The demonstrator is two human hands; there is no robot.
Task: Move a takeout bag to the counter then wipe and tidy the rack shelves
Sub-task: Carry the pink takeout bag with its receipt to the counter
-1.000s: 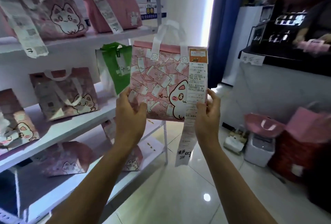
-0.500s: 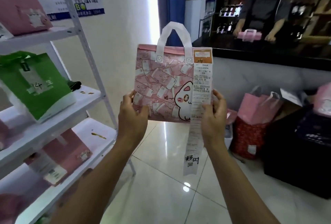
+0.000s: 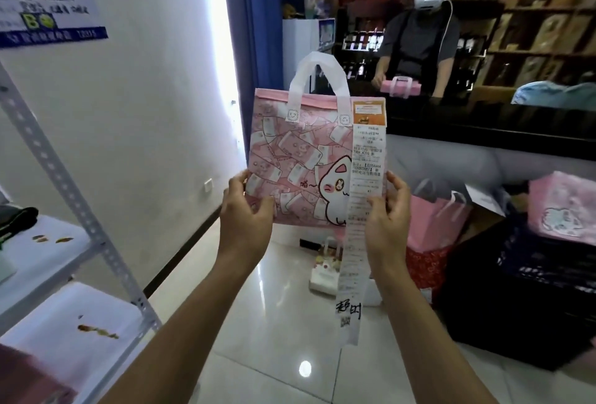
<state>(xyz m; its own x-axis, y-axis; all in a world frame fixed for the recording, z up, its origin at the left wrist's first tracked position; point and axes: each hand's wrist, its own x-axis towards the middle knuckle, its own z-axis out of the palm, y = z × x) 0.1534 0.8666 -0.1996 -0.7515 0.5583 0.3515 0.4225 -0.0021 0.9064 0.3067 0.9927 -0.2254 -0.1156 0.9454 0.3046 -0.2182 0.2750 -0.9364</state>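
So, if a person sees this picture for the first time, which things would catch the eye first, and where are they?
First comes the pink cat-print takeout bag, held upright in the middle of the view by the left hand and the right hand at its lower corners. A long white receipt hangs down from its right side, past the bag's bottom. At the left, brown stains mark the white rack shelf.

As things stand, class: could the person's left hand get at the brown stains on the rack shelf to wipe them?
Probably not yet. The left hand grips the takeout bag together with the right hand; the stains lie exposed on the rack shelf, nothing covering them.
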